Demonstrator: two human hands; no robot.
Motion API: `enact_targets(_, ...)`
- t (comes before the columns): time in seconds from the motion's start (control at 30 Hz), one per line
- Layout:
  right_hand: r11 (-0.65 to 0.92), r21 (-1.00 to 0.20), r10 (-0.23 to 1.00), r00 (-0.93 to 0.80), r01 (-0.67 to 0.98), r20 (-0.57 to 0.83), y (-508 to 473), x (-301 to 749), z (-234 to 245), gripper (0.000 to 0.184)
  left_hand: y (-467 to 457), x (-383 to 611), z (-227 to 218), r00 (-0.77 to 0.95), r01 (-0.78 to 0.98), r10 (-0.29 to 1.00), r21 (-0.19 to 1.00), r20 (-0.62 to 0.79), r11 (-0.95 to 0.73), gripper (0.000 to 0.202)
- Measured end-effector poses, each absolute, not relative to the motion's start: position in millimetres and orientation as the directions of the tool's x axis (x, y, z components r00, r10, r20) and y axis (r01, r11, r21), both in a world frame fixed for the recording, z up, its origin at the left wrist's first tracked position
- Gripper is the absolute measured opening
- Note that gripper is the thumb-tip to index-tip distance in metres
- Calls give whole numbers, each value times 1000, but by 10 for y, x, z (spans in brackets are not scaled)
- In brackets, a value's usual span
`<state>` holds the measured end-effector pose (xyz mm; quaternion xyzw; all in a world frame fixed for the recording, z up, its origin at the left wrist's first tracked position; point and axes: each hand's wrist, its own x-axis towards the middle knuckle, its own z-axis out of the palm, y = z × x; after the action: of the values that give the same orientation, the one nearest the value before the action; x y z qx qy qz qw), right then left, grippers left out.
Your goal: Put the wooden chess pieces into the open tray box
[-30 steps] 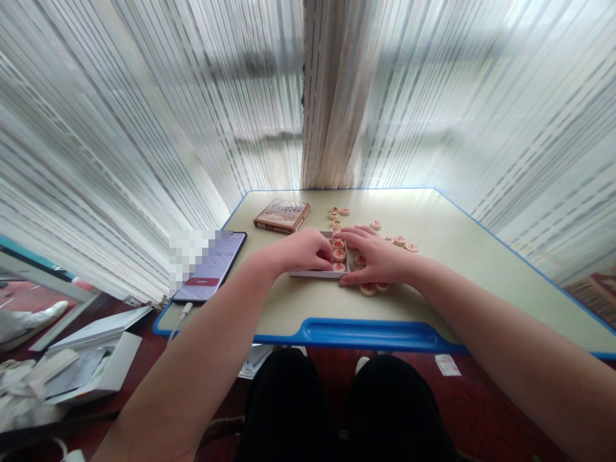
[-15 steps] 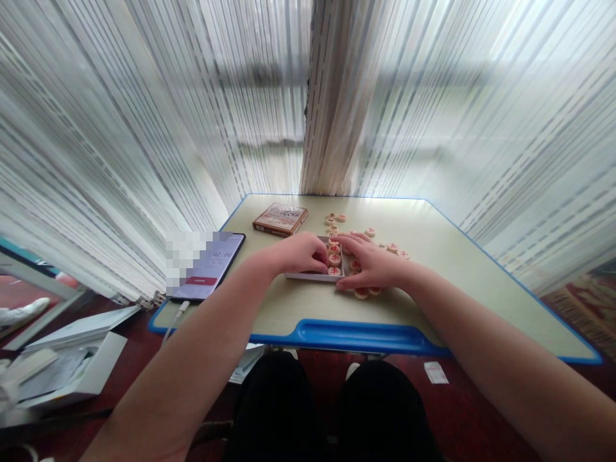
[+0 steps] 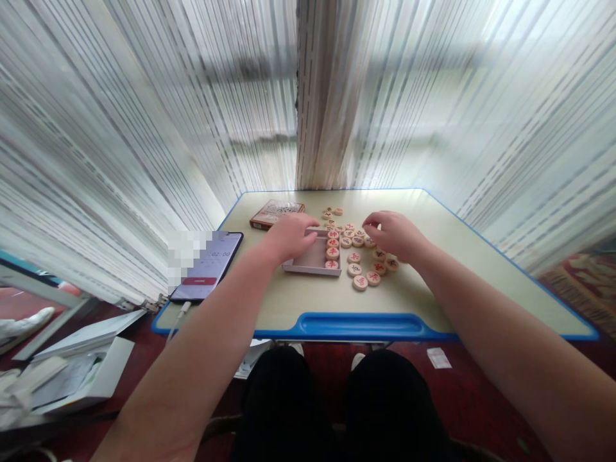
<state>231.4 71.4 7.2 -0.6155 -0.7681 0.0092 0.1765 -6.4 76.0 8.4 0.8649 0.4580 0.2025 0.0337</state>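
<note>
My left hand [image 3: 293,239] hovers over the left part of a shallow open box [image 3: 312,269], its thumb and fingers apart and nothing between them. Along the box's right wall runs a column of round xiangqi pieces [image 3: 332,253] with red characters. My right hand [image 3: 395,236] is among the loose xiangqi pieces [image 3: 360,282] to the right of the box. Its fingers are bent with a gap to the thumb, and I see no piece in them. The palm hides some pieces beneath it.
A brown printed box lid [image 3: 272,213] lies at the back left of the table [image 3: 462,276]. A phone [image 3: 212,266] with a white charging cable [image 3: 181,313] rests at the left edge. Blue trim with a pen groove [image 3: 360,326] borders the front. More pieces [image 3: 328,214] lie behind the box.
My left hand has lifted out of the box and moved up and left. My right hand has drawn back from the box's right wall, up and right, uncovering several pieces.
</note>
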Motion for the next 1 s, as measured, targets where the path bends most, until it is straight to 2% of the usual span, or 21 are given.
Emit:
enact_targets(0.13,239,-194,948,-186,951,256,752,2330,7,30,778,-52,61,509,798,829,232,232,-555,37)
enact_targets(0.23,365,-150,903,-310,919,297,778,2304,-64,36,771,-52,75,501,813,844,228,194,-535,38)
enact_targets(0.33,463,-128,868,-420,877,266,782,2273,-99,37,776,-66,82,491,828,851,202,190,-523,37)
enact_targets(0.57,406,-124,895,-367,905,254,797,2295,-102,37,806,-88,56,475,846,855,160,209,-509,38)
enact_targets(0.77,469,-139,870,-431,872,239,834,2289,-157,38,801,-89,58,483,839,848,164,218,-520,38)
enact_targets(1.0,391,-92,898,-357,916,257,818,2296,-125,36,780,-96,80,468,856,855,125,222,-501,38)
